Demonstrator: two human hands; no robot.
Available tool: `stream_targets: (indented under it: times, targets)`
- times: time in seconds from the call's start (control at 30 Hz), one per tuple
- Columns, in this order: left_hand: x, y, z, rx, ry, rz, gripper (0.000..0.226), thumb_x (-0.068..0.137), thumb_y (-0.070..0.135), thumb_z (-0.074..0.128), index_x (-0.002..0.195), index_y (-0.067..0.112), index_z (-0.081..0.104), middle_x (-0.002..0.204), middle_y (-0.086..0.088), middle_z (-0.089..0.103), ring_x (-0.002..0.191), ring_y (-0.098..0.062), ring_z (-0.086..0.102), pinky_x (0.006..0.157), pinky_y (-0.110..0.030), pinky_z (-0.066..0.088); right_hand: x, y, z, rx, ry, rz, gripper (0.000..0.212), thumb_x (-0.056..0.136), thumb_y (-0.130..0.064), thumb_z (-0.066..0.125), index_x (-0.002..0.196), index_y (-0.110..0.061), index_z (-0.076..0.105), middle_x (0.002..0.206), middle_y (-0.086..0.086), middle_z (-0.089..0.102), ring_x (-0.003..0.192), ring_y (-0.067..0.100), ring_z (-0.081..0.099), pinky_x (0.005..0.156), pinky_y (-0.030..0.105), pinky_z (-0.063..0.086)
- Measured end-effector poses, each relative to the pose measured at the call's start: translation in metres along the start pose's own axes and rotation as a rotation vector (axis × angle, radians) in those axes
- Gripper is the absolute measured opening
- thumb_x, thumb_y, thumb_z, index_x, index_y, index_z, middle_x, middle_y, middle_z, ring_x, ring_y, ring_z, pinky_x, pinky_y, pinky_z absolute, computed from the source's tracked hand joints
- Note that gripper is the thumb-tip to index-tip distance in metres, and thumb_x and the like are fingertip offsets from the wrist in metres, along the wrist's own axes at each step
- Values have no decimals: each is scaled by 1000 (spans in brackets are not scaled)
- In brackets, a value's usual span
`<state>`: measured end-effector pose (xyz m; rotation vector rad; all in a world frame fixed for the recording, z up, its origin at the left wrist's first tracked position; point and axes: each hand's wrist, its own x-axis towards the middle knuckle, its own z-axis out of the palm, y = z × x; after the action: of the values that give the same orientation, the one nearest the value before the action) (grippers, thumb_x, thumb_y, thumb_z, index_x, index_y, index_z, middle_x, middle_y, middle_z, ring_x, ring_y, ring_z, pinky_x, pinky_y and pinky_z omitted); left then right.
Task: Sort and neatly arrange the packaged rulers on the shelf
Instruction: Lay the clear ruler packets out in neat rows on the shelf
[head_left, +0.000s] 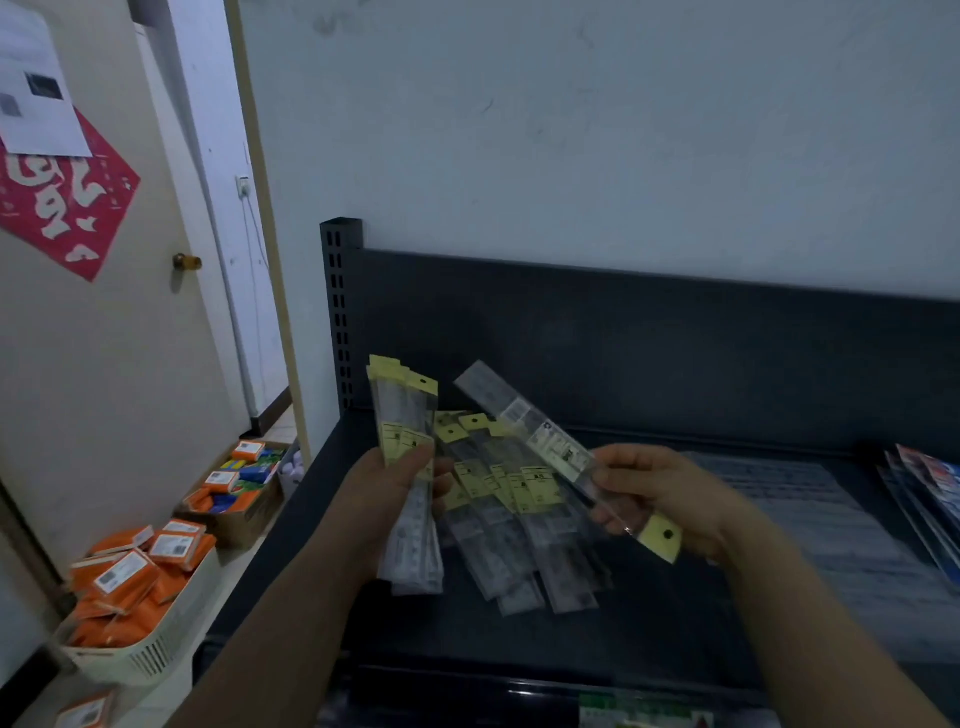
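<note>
The left hand (387, 486) has its fingers curled tight round an upright bundle of clear-sleeved rulers (408, 415), yellow header cards at the top. The right hand (675, 499) pinches a single packaged ruler (540, 431) near its yellow end, and the clear end slants up toward the left hand. Between and below both hands, a loose fan of packaged rulers (514, 525) lies on the dark metal shelf (649, 623).

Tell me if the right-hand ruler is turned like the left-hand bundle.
Reversed: ruler has its yellow header toward the person; bundle has them away.
</note>
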<state>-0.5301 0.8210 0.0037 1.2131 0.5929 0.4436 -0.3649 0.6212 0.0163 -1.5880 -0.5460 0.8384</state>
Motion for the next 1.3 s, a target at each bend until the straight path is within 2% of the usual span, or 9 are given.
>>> stream_targets:
  times: [0.1,0.2,0.37,0.5,0.63,0.77,0.97,1.1,1.3]
  targets:
    - [3,4,2,76,-54,64,19,92,25,60,97,7,66,86,-11,70,73,-20,64,58,-26,56,-9,-4,-11,-147,-164,76,31,78,-10,66,109,-4,68,81,13,70,64,19,65,53,27,53]
    - [2,5,7,191,-81,122,16,90,15,63,103,6,64,98,-16,71,75,-19,67,56,-23,56,-9,-5,-11,-160,-78,35,29,78,-6,67,108,-6,68,81,10,70,59,16,63,49,23,51]
    - [-3,3,9,101,-105,90,19,89,7,63,108,5,63,97,-12,74,79,-21,72,57,-24,57,-1,-2,-21,414,306,-77,14,86,-9,63,99,-13,65,78,-2,66,60,10,62,48,16,50]
    - [-6,-6,18,15,-110,32,20,90,1,59,110,1,60,105,-22,70,89,-34,69,69,-39,60,7,6,-10,640,363,-75,6,87,-12,64,85,-7,62,73,6,69,60,10,69,50,19,54]
    - [-8,-11,25,23,-173,-35,21,92,7,57,110,-3,60,113,-30,63,86,-34,59,67,-36,53,10,8,6,467,302,-84,3,90,-7,59,89,-6,62,66,1,70,58,7,67,52,21,55]
    - [-12,-8,25,-111,-286,-246,30,92,24,58,110,1,65,97,-21,70,78,-29,68,64,-33,56,14,2,7,220,221,-59,15,85,-9,67,100,-11,64,73,1,65,62,9,57,55,22,47]
    - [-15,-22,30,73,-323,-100,18,90,1,59,108,-2,60,86,-21,71,68,-25,69,58,-32,58,32,7,31,155,232,-83,23,85,-22,69,98,-3,64,85,10,62,73,16,58,73,32,49]
    - [1,-27,15,7,-78,-39,20,94,-5,44,105,-2,60,98,-24,71,82,-28,71,58,-31,58,33,20,37,-654,349,20,61,72,-52,74,116,-14,58,109,0,61,93,13,59,71,24,46]
    - [14,-41,3,16,-22,-40,26,88,-7,39,103,-10,60,84,-19,63,69,-23,62,62,-34,52,34,16,43,-789,291,111,35,70,-40,79,73,-16,54,71,-3,56,63,8,54,47,23,37]
